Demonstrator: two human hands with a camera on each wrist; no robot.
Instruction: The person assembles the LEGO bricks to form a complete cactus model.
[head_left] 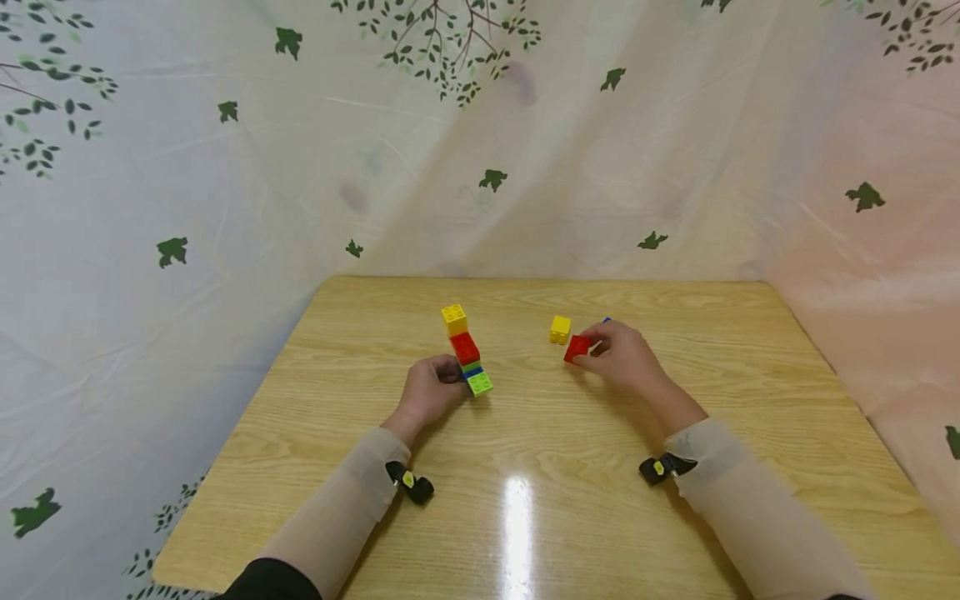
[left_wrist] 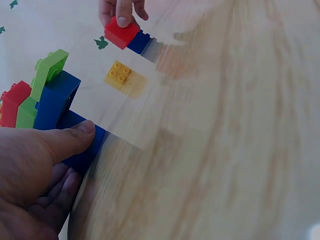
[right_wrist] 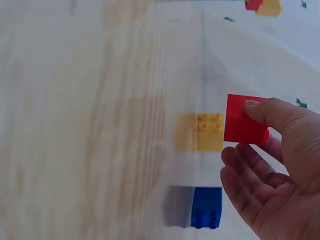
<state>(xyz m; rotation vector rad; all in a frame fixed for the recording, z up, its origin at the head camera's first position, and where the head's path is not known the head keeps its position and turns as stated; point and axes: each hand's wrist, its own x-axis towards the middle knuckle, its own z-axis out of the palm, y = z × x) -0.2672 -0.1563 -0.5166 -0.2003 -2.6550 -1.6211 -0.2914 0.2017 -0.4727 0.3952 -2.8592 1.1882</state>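
My left hand (head_left: 427, 392) grips a blue brick (left_wrist: 94, 129) at the bottom of a stepped stack of toy bricks. Blue, green and red pieces rise from it, and a yellow brick (head_left: 453, 319) tops the stack in the head view. A light green brick (head_left: 480, 383) juts out toward the near right. Between thumb and fingers, my right hand (head_left: 626, 357) pinches a red brick (right_wrist: 242, 120) above the table. Close to it on the table stand a loose yellow brick (head_left: 560, 327) and a blue brick (right_wrist: 207, 206), the latter mostly behind the right hand in the head view.
The wooden table (head_left: 525, 433) has rounded far corners and a bright reflection near its front. Behind and at both sides hangs a pale cloth (head_left: 420, 183) printed with leaves. Both wrists carry small black cameras on straps.
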